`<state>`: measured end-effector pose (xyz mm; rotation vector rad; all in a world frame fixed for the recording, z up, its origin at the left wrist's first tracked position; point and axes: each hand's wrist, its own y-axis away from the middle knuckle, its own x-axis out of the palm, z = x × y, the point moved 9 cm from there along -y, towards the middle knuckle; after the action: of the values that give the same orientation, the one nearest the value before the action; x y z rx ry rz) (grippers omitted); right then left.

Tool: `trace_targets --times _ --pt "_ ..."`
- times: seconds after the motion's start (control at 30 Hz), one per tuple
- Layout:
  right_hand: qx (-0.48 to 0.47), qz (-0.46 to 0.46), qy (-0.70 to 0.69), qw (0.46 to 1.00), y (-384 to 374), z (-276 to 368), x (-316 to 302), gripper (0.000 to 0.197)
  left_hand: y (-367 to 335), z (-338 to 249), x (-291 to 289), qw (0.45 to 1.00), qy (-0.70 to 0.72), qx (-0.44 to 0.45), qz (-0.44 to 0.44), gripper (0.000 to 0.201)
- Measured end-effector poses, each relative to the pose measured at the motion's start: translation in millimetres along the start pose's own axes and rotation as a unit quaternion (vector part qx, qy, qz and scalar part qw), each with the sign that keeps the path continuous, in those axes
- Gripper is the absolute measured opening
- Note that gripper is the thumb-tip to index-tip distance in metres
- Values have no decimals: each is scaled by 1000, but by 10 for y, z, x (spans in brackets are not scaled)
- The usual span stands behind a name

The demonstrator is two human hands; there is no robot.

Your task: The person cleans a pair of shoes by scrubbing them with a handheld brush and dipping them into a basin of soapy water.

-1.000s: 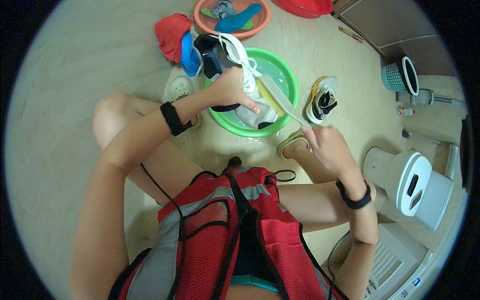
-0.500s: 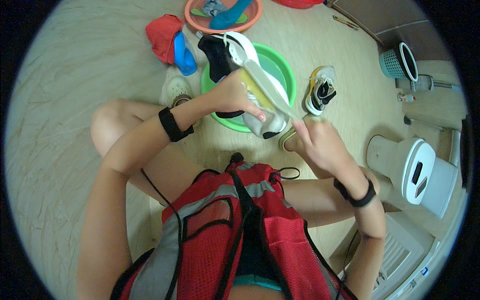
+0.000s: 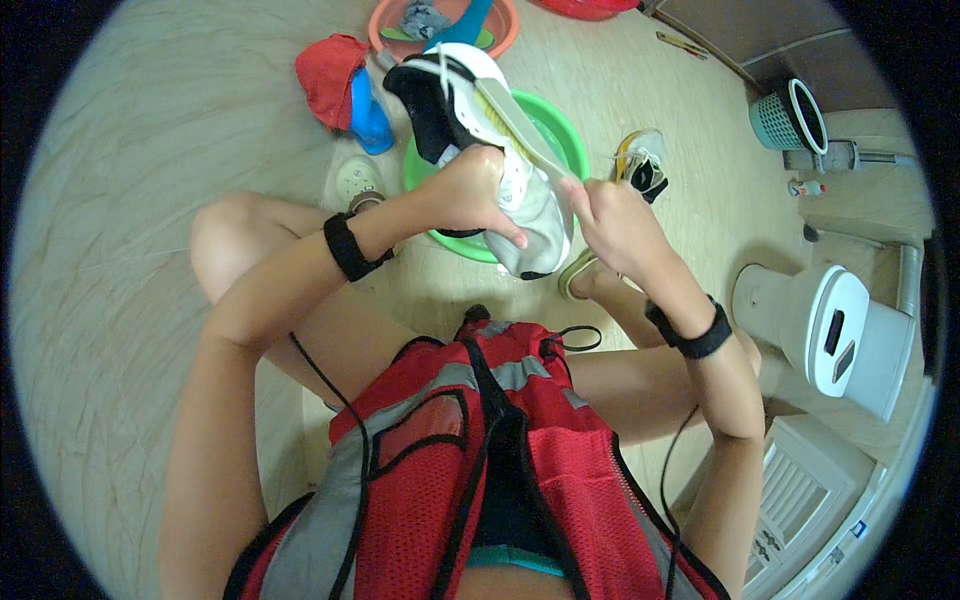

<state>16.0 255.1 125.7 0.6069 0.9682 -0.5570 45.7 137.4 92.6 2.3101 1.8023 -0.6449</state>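
A shoe (image 3: 530, 208) is held over a basin (image 3: 577, 145), with another shoe (image 3: 642, 155) placed to the basin's right, a second basin (image 3: 514, 35) beyond and a toilet (image 3: 838, 325) farther right.

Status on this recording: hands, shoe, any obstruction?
Left hand gripping white-and-black shoe over green basin. Right hand gripping brush, its head along the shoe's side. Second shoe right of basin, clear of both hands.
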Motion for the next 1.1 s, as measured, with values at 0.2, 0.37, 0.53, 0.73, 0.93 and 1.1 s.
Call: trace_targets --times 0.2,0.37,0.53,0.73,0.93,1.1 --pt "16 64 -24 998 532 -34 -76 53 182 -91 -102 999 43 12 26 55" --pt "3 -5 35 999 46 83 -176 53 126 -227 210 988 52 -85 116 57" --pt "-8 24 -39 999 112 27 -148 54 59 -265 -30 993 78 -27 82 68" --pt "19 17 -60 998 596 60 -119 52 95 -446 -66 997 41 8 63 63" --pt "-6 -53 -23 998 73 61 -195 51 -42 -349 -95 995 53 -35 82 72" --pt "34 36 -16 999 834 73 -151 50 37 -137 -178 994 3 -66 82 74"
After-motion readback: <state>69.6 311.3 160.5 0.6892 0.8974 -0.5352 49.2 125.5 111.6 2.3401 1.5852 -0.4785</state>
